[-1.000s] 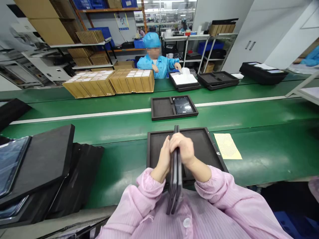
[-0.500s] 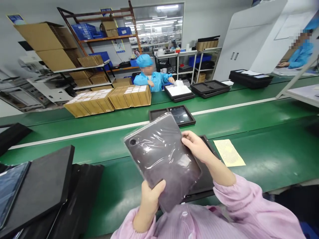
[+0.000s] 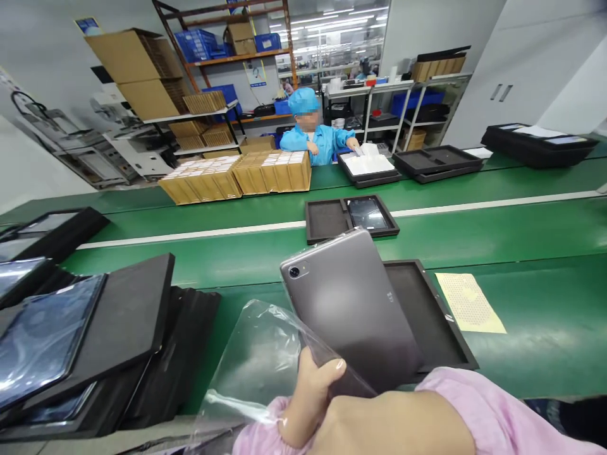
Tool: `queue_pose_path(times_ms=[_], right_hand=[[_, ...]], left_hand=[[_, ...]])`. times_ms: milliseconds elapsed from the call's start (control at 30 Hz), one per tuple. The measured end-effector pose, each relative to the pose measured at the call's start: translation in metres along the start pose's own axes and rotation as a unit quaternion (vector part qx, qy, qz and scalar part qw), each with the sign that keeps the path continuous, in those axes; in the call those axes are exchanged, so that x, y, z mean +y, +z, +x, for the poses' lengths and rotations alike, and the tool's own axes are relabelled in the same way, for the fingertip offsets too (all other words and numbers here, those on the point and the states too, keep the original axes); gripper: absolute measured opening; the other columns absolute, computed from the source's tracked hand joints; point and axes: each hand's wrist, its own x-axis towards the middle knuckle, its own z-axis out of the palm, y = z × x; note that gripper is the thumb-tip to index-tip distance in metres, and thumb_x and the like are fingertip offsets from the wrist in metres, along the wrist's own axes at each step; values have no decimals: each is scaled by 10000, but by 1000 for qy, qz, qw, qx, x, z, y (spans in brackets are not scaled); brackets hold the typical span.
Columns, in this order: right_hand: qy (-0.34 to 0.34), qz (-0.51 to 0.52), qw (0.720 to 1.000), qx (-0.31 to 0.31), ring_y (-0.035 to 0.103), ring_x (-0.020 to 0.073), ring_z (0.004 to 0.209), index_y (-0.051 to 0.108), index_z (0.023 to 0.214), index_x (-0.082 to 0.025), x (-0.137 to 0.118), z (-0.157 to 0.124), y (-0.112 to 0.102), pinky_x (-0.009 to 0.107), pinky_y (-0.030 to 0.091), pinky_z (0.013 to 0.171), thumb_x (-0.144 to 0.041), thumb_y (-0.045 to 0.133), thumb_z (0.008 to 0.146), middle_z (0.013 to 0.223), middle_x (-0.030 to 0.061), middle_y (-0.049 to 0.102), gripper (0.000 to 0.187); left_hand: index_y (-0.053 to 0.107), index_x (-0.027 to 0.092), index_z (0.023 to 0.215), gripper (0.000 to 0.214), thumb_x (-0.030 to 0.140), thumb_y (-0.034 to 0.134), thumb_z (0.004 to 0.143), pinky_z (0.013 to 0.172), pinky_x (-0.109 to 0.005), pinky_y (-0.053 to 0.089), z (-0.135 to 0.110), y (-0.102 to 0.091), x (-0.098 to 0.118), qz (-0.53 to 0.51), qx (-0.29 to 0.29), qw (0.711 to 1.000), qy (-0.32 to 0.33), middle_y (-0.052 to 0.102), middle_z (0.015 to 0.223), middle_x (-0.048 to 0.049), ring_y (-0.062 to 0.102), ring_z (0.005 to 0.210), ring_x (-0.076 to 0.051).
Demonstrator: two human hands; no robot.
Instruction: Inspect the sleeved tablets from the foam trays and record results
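At the far left, a tablet in clear film (image 3: 52, 341) is lying screen up on a leaning stack of black trays (image 3: 135, 309), which is resting on the near side of the green bench (image 3: 535, 303). Further along, on the far side, cartons (image 3: 202, 189) packed with upright white-topped pieces are standing in a row. Nearer, a sheet of clear plastic (image 3: 258, 354) is spreading leftward from the lower part of the grey tablet (image 3: 351, 309). The left hand (image 3: 315, 382) is gripping this tablet by its lower left edge, thumb lying over the back. The tablet is tilting above the bench, its camera and back facing the wearer. Behind it, a co-worker in blue (image 3: 317, 139) is reaching to white papers in a black tray (image 3: 374, 179). In mid-bench, a two-part tray (image 3: 325, 218) is holding another tablet (image 3: 367, 213) in its right compartment. The right hand (image 3: 360, 423) is crossing in front of the left wrist at the bottom; its fingers are not showing, so whether they are pinching the plastic I cannot tell. A large black tray (image 3: 412, 303) is lying partly behind the grey tablet, with a yellow dotted sheet (image 3: 469, 303) resting just right of it. At the far right, a dark pile (image 3: 538, 146) is sitting on the far side, papers on top.
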Motion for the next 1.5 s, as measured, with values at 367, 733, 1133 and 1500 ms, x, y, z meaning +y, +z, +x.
queue_pose_path(times_ms=[367,733,1133,1500], right_hand=[[414,83,860,287,554,152,608,447,1257,-221,61,-79,-44,275,474,549,-358,596,796,911,48,636,503],[515,284,747,309,648,282,978,608,1125,-157,92,-128,-47,414,493,874,-477,548,763,1045,104,702,487],[683,-139,718,5,648,307,1016,492,1311,-103,147,-101,30,442,504,828,-150,403,862,1469,226,358,460],[431,28,895,112,448,120,535,383,593,-216,101,-65,-46,232,322,517,-419,468,868,549,-50,444,352]], left_hand=[[691,146,788,414,277,836,424,683,-346,520,-6,-15,-3,-20,43,997,-53,717,748,-75,649,705,-241],[638,153,766,448,312,813,385,527,-311,497,13,-35,27,73,189,973,-113,717,648,-46,665,582,-259],[581,186,627,298,143,614,334,424,-253,420,16,-39,21,-7,213,966,-143,619,486,22,560,454,-180],[592,166,586,260,136,512,341,398,-236,369,14,-14,29,-2,139,982,-129,580,478,19,478,420,-135]])
